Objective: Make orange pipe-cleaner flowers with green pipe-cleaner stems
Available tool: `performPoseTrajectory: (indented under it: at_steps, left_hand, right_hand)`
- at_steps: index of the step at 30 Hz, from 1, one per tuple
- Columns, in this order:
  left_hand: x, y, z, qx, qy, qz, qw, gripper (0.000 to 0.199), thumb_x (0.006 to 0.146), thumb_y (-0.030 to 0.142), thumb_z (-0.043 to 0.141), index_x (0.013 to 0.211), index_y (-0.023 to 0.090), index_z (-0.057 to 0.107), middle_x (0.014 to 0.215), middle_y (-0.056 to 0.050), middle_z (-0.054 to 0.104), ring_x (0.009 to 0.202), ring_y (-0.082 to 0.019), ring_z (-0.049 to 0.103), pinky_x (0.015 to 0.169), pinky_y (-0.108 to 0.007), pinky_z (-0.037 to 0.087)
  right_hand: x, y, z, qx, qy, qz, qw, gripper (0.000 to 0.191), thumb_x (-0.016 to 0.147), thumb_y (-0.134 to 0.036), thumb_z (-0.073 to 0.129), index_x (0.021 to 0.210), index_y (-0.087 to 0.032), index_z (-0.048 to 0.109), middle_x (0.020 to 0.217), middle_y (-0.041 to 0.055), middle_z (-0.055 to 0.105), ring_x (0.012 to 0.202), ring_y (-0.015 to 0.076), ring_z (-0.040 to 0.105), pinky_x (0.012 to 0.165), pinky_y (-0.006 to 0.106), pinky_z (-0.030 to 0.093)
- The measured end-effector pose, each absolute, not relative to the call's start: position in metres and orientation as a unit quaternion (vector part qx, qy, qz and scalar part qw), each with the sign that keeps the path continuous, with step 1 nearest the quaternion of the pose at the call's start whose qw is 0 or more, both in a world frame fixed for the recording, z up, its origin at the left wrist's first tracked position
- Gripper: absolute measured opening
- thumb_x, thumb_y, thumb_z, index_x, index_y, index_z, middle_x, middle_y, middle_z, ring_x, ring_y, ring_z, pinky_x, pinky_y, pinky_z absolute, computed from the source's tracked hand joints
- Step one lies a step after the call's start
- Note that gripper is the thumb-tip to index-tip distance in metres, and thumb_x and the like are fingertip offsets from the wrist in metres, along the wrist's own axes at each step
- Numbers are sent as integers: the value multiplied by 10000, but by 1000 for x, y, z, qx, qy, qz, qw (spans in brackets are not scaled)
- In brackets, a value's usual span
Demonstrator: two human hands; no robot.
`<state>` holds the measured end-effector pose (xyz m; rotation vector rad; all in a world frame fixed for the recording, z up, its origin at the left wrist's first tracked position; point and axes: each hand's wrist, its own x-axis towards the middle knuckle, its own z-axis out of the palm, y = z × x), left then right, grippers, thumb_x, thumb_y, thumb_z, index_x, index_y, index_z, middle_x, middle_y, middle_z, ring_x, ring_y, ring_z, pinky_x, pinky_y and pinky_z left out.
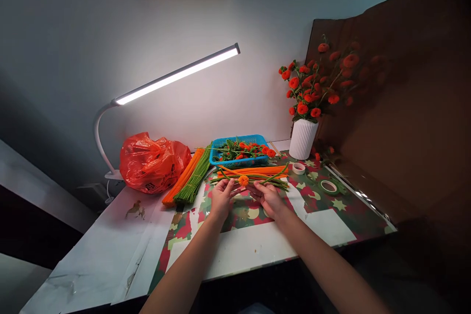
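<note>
Two bare hands meet over a worktable (91,252), with a small orange pom-pom flower (243,181) poised in the narrow space between their fingertips. The left hand (221,198) has thumb and fingers drawn together just beside the bloom; the right hand (268,198) is half curled on the other side, its thumb and forefinger close together near the flower. Which of the two bears the flower's weight cannot be told, as the fingers hide any stem.

Directly beyond the hands lie loose orange fuzzy sticks (267,170) and green ones (281,185), stretched crosswise on a patterned cover (243,213). Behind them, a blue basket (235,162) holds red-orange flowers with green stems and leaves, several blooms reaching past its right edge. To the left, an orange bundle (186,176) and a green bundle (193,180) lie side by side, near a knotted-looking red plastic bag (152,164).

At right, two rolls of tape (299,171) rest apart from each other, near a ribbed white vase (303,140) filled with red-orange flowers (308,94). A lit desk lamp (176,74) slants above the bag and basket; a tall brown panel (397,122) stands along the right side.
</note>
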<state>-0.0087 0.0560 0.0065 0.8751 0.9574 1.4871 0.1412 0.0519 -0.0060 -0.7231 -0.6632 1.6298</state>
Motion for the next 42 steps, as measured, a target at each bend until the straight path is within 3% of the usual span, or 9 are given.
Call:
performPoseTrajectory:
  at_steps: [12,20,27,31,35,42]
  left_hand:
    - [-4,50,6,364,390,577,618,361,549,341,838,739,128,617,747,-26,680,674,-142,670,644,-235,551]
    - [-5,50,6,304,356,561,683,306,600,261,820,785,161,598,771,-14,682,629,-99,648,595,-185,530]
    - [-2,43,5,306,287,505,754,344,625,255,813,875,166,594,811,-12,664,603,-80,608,524,-162,473]
    - [-5,40,7,348,272,434,785,354,608,256,819,882,167,613,659,29,598,488,-48,501,495,-163,403]
    - [-12,38,11,409,256,362,798,352,579,284,830,824,154,612,570,51,517,427,-25,387,441,-168,294]
    - [-7,38,6,444,283,381,760,390,548,291,836,797,151,570,572,54,488,445,-34,382,430,-168,256]
  right_hand:
    - [141,50,-3,-333,-242,686,600,419,455,-261,879,696,-195,542,703,-22,690,654,139,658,656,259,515]
    - [145,48,-5,-313,-270,736,537,323,584,-286,840,781,-196,599,824,-1,700,745,152,671,631,238,493]
    - [147,45,-4,-208,-269,804,488,300,601,-274,837,802,-218,621,771,-38,679,654,110,625,611,226,484]
    - [145,40,0,-167,-342,797,469,286,603,-321,826,787,-214,636,756,-22,672,709,134,633,626,229,481]
    - [142,36,2,-184,-421,757,464,303,579,-371,827,749,-198,645,763,9,665,787,177,640,648,252,489]
    - [144,35,5,-220,-437,720,492,336,541,-373,848,718,-195,625,738,1,633,694,144,607,611,228,477]
